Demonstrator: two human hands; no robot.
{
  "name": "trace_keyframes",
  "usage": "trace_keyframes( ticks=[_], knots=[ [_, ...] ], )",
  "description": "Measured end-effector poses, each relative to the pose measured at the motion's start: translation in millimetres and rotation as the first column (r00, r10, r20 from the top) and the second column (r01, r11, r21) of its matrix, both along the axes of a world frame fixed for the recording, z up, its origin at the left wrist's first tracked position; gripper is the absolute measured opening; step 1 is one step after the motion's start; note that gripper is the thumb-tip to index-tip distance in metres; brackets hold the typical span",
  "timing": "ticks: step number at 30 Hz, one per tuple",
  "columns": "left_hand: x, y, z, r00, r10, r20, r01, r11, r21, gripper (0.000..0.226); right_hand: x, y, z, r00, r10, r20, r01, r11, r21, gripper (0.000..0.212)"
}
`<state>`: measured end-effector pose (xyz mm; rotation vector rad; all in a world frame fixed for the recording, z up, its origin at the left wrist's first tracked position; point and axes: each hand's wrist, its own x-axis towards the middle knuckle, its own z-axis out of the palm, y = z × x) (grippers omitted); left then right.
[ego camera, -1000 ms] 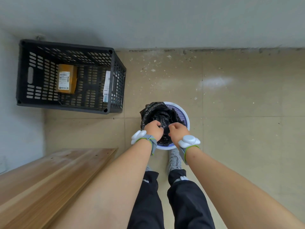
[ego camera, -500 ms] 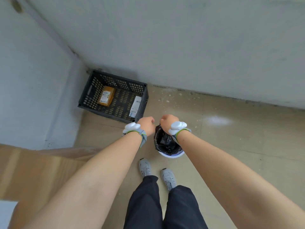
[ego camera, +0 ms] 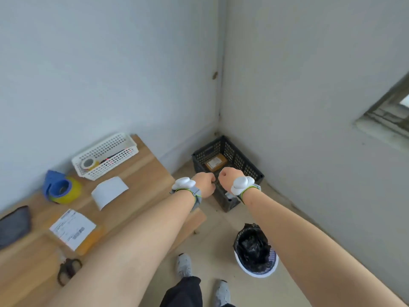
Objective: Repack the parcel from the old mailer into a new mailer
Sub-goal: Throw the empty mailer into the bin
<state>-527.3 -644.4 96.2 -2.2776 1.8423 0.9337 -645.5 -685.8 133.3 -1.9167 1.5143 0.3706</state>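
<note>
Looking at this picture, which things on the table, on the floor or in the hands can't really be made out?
Head view only:
- Label text on the yellow parcel: blurred and too small.
- Dark item at the table's left: cut off by the frame edge.
- Scissors: blurred, blades unclear.
- Bin contents: only a crumpled black bag shows.
- Left hand and right hand: fingers curled away; whether they hold anything cannot be told.

White perforated plastic basket [ego camera: 106,156] at ten o'clock; blue-and-yellow tape dispenser [ego camera: 60,189] beside it; black-lined white round bin [ego camera: 256,253] at five.
</note>
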Motion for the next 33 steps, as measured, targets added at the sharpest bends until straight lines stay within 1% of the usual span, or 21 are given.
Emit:
trace_keyframes(
  ticks=[1,2,4,5,7,8,10,13,15,19,21,23,25,26,27,30,32,33],
  knots=[
    [20,15,13,0.999,0.044,0.011,-0.044,0.999,-0.011,0.035,20,8,8,0.997,0.077,-0.014,-0.077,0.997,-0.014,0.036],
    [36,27,24,0.997,0.075,0.014,-0.075,0.997,-0.020,0.034,36,15,14,0.993,0.120,-0.001,-0.120,0.993,-0.018,0.036],
    [81,56,44,0.986,0.169,0.005,-0.168,0.983,-0.073,0.033,81,37,36,0.974,0.211,0.077,-0.208,0.977,-0.045,0.031],
    [101,72,52,0.977,0.214,0.008,-0.212,0.972,-0.097,0.033,102,49,45,0.967,0.237,0.097,-0.233,0.971,-0.060,0.027],
    [142,109,64,0.952,0.305,0.001,-0.303,0.946,-0.114,0.035,145,79,60,0.958,0.276,0.079,-0.272,0.960,-0.062,0.032],
    [146,115,69,0.950,0.313,-0.006,-0.312,0.944,-0.112,0.037,151,81,58,0.961,0.269,0.062,-0.264,0.962,-0.067,0.034],
    [179,152,83,0.934,0.358,-0.011,-0.357,0.926,-0.121,0.039,188,105,59,0.942,0.329,0.065,-0.322,0.942,-0.093,0.033],
    [250,229,98,0.905,0.422,0.047,-0.411,0.898,-0.156,0.039,263,163,69,0.896,0.433,0.093,-0.422,0.899,-0.119,0.032],
    [290,272,97,0.888,0.459,0.041,-0.446,0.878,-0.174,0.039,304,198,73,0.873,0.476,0.103,-0.463,0.877,-0.126,0.029],
    [350,347,106,0.873,0.487,0.017,-0.477,0.861,-0.175,0.038,365,262,66,0.861,0.497,0.110,-0.485,0.866,-0.122,0.033],
    [380,384,102,0.860,0.510,0.026,-0.500,0.852,-0.157,0.039,393,293,66,0.830,0.548,0.100,-0.531,0.833,-0.159,0.033],
    [409,416,92,0.845,0.535,0.023,-0.526,0.838,-0.149,0.044,419,319,62,0.805,0.589,0.077,-0.569,0.802,-0.182,0.030],
    [418,435,90,0.848,0.530,-0.017,-0.526,0.836,-0.156,0.049,430,334,57,0.787,0.609,0.098,-0.592,0.790,-0.159,0.029],
    [427,447,88,0.848,0.530,-0.029,-0.527,0.835,-0.158,0.047,442,344,54,0.777,0.619,0.113,-0.603,0.784,-0.149,0.028],
    [434,456,87,0.842,0.539,-0.010,-0.535,0.833,-0.142,0.042,452,354,51,0.770,0.625,0.124,-0.610,0.780,-0.141,0.026],
    [455,482,67,0.797,0.603,0.031,-0.598,0.796,-0.096,0.037,482,378,39,0.742,0.664,0.089,-0.649,0.745,-0.155,0.022],
    [473,501,51,0.753,0.658,0.017,-0.655,0.752,-0.072,0.038,512,392,25,0.689,0.721,0.071,-0.705,0.689,-0.166,0.027],
    [472,504,53,0.748,0.663,0.008,-0.662,0.747,-0.062,0.038,515,393,24,0.666,0.744,0.054,-0.731,0.666,-0.151,0.029]
  ],
)
